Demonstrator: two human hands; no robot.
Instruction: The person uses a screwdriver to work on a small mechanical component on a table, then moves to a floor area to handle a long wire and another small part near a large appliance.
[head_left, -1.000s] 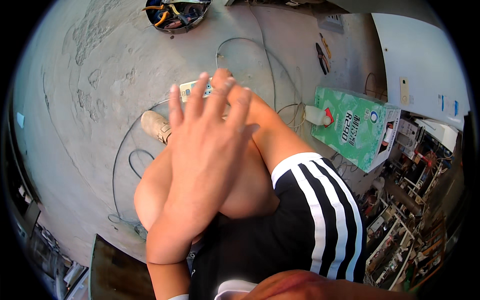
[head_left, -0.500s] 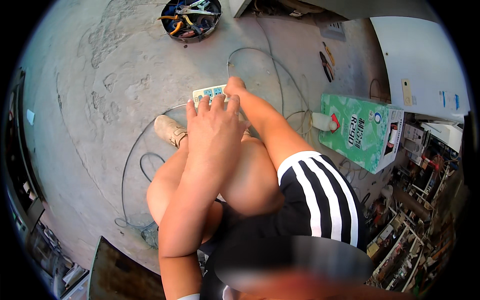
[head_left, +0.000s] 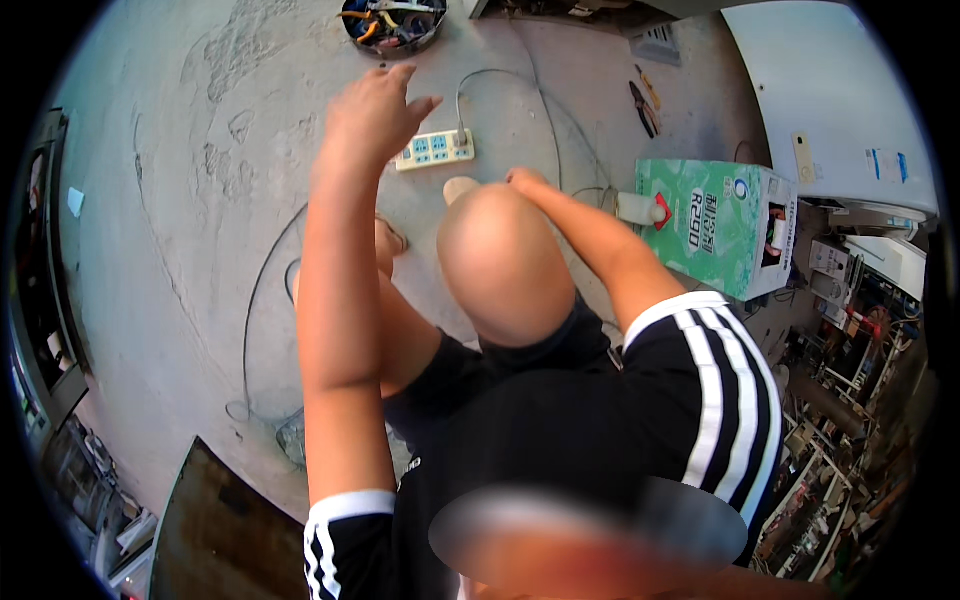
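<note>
My left hand (head_left: 372,108) is stretched out over the floor, thumb apart from the fingers, with nothing visible in it. It hangs just left of a cream power strip (head_left: 432,152) with blue sockets and covers that strip's left end. A plug (head_left: 461,138) with a grey cable sits in the strip's right end. Beyond the hand stands a round black tub (head_left: 405,48) of hand tools, among them orange-handled pliers. My right hand (head_left: 525,179) is beside my bent knee, its fingers mostly hidden.
A green and white carton (head_left: 700,225) stands at the right, a white bottle (head_left: 637,209) against it. Two hand tools, including black-handled pliers (head_left: 641,106), lie on the floor behind. Grey cable loops across the concrete. A cluttered rack (head_left: 820,450) fills the lower right.
My left hand has swung forward and left, from over the strip toward the tub. My right hand has left the strip's right end and drawn back to my knee. The view has shifted.
</note>
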